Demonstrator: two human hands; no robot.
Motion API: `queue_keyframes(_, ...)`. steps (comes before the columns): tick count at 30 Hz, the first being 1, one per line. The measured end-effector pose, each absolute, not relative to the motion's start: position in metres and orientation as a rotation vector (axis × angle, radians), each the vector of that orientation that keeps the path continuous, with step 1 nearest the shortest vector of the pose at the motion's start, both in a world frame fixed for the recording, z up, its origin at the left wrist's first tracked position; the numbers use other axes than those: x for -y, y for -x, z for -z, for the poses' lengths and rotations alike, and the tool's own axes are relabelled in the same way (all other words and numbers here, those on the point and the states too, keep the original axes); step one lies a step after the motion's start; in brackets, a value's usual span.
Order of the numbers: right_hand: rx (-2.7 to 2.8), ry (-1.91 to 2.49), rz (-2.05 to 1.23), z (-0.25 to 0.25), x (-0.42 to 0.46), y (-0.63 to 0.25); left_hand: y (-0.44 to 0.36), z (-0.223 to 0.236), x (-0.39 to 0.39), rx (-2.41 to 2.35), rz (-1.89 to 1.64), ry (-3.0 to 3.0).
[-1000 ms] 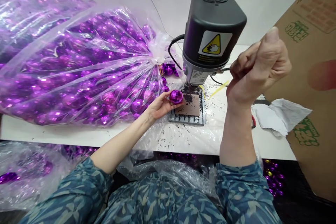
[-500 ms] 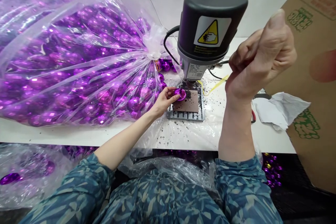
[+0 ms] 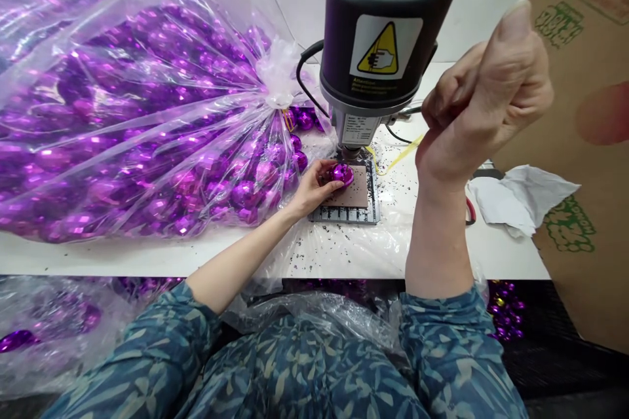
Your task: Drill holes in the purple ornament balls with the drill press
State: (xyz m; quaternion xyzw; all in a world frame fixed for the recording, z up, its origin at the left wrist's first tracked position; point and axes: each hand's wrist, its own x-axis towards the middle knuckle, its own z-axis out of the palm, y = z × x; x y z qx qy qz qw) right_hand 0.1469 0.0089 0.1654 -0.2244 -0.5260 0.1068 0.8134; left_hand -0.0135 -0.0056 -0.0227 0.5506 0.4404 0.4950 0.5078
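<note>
My left hand point(image 3: 314, 190) pinches a shiny purple faceted ball point(image 3: 341, 174) and holds it on the brown pad of the drill press base plate point(image 3: 346, 213), right under the spindle. The dark grey drill press head point(image 3: 383, 33) with a yellow warning sticker hangs above it. My right hand point(image 3: 484, 101) is raised to the right of the head, fingers wrapped round a thin lever handle point(image 3: 414, 110) that is mostly hidden in the fist.
A big clear plastic bag point(image 3: 137, 118) full of purple balls lies on the white table at left. A brown cardboard box point(image 3: 584, 144) stands at right with crumpled white paper point(image 3: 521, 200) beside it. Dark shavings lie around the plate. More bagged balls point(image 3: 49, 327) sit below the table edge.
My left hand slid the purple ball rightward onto the pad beneath the spindle. My right fist stayed on the lever; the view dipped slightly.
</note>
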Motion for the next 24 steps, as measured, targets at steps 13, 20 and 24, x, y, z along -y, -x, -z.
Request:
queue_keyframes(13,1.107,0.393,-0.247,-0.164,-0.008,-0.146,0.009,0.023,0.013,-1.134,-1.151,-1.531)
queue_keyframes(20,1.083,0.457,-0.099,-0.149,0.002,-0.142,0.010,0.030,0.013,-1.114,-1.153,-1.551)
queue_keyframes(24,1.055,0.318,-0.041,-0.144,0.000,-0.138,0.012,0.035,0.011,-1.060,-1.167,-1.597)
